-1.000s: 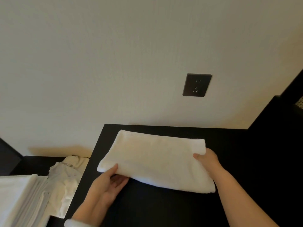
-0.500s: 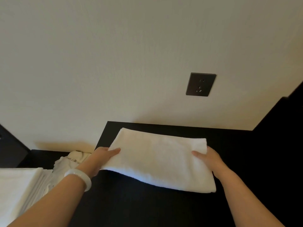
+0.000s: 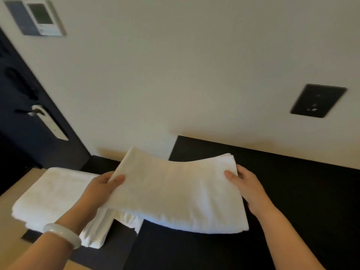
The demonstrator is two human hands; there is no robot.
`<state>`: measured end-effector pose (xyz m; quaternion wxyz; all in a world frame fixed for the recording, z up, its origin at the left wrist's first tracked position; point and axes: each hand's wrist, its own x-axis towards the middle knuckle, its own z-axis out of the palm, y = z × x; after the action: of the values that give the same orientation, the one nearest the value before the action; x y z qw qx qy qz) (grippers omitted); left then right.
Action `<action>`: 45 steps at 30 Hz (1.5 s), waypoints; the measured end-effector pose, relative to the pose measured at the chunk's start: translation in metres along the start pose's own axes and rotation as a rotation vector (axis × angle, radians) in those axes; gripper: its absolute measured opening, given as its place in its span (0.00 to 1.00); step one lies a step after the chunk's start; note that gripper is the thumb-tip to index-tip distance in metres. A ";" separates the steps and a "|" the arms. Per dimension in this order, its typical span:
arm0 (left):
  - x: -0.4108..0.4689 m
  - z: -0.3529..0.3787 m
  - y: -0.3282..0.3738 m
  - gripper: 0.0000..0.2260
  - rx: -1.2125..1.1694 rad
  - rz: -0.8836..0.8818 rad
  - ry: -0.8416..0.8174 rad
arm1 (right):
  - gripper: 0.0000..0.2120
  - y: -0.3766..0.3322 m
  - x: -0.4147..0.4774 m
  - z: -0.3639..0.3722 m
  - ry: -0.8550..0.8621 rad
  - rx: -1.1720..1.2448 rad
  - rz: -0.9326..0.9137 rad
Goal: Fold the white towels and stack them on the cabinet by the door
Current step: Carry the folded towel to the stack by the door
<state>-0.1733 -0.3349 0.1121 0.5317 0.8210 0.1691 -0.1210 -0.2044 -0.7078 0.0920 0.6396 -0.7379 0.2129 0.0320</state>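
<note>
Folded towel [image 3: 175,191] gripped at both short ends, held across the left edge of the black worktop [image 3: 292,191].

At far left a dark door [image 3: 19,149] with a metal handle [image 3: 39,112] is seen, and a wall panel [image 3: 41,17] is mounted above it. A stack of folded towels [image 3: 52,191] is laid low, near the door, with more white cloth [image 3: 124,219] bunched at its right. A pale bracelet [image 3: 62,233] is worn on the left wrist. The towel's left end is pinched by the left hand [image 3: 101,190], thumb on top, fingers under. The towel is sagged mid-span; contact with the worktop cannot be told. Its right end is gripped by the right hand [image 3: 247,188], thumb on top. A dark socket [image 3: 317,101] is set in the wall at right.
</note>
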 end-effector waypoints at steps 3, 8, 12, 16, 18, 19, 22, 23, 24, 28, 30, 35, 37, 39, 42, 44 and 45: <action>0.014 -0.061 -0.027 0.09 -0.045 -0.029 0.062 | 0.08 -0.020 -0.004 0.063 -0.049 -0.016 -0.003; 0.054 -0.169 -0.087 0.10 -0.090 -0.057 0.064 | 0.06 -0.039 -0.016 0.185 -0.085 -0.077 -0.040; 0.093 -0.261 -0.144 0.09 -0.071 -0.078 0.044 | 0.06 -0.026 -0.017 0.307 -0.073 -0.193 0.004; 0.123 -0.337 -0.196 0.05 0.011 -0.080 0.072 | 0.04 0.003 -0.019 0.420 -0.059 -0.283 0.107; 0.140 -0.365 -0.212 0.04 0.047 -0.092 0.073 | 0.02 0.013 -0.025 0.462 -0.039 -0.243 0.164; 0.149 -0.376 -0.217 0.03 0.063 -0.100 0.070 | 0.03 0.017 -0.027 0.478 -0.025 -0.228 0.183; 0.177 -0.400 -0.224 0.04 0.077 -0.093 0.057 | 0.07 0.026 -0.027 0.509 0.036 -0.195 0.144; 0.188 -0.405 -0.226 0.04 0.070 -0.080 0.047 | 0.07 0.028 -0.025 0.515 0.063 -0.177 0.117; 0.200 -0.407 -0.227 0.04 0.062 -0.065 0.033 | 0.07 0.029 -0.021 0.520 0.095 -0.154 0.092; 0.251 -0.398 -0.252 0.11 0.136 -0.081 -0.148 | 0.09 0.045 0.007 0.531 0.203 -0.086 0.169; 0.270 -0.387 -0.274 0.20 0.204 -0.152 -0.269 | 0.11 0.063 0.022 0.537 0.200 -0.080 0.306; 0.300 -0.369 -0.308 0.11 0.238 -0.185 -0.115 | 0.10 0.073 0.032 0.544 0.201 -0.111 0.315; 0.301 -0.370 -0.305 0.09 0.226 -0.157 -0.060 | 0.06 0.070 0.030 0.542 0.209 -0.135 0.280; 0.300 -0.373 -0.302 0.09 0.239 -0.121 -0.016 | 0.03 0.070 0.026 0.538 0.234 -0.140 0.232; 0.300 -0.374 -0.305 0.09 0.271 -0.107 -0.009 | 0.02 0.077 0.017 0.537 0.264 -0.155 0.220; 0.301 -0.370 -0.309 0.10 0.282 -0.114 -0.023 | 0.04 0.087 0.014 0.537 0.270 -0.119 0.279; 0.301 -0.369 -0.311 0.10 0.296 -0.110 -0.021 | 0.06 0.091 0.013 0.537 0.265 -0.097 0.314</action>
<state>-0.0174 0.1647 -0.1113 0.3993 0.8785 0.1888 -0.1820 -0.1036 -0.2052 -0.0930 0.5570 -0.7233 0.4057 0.0441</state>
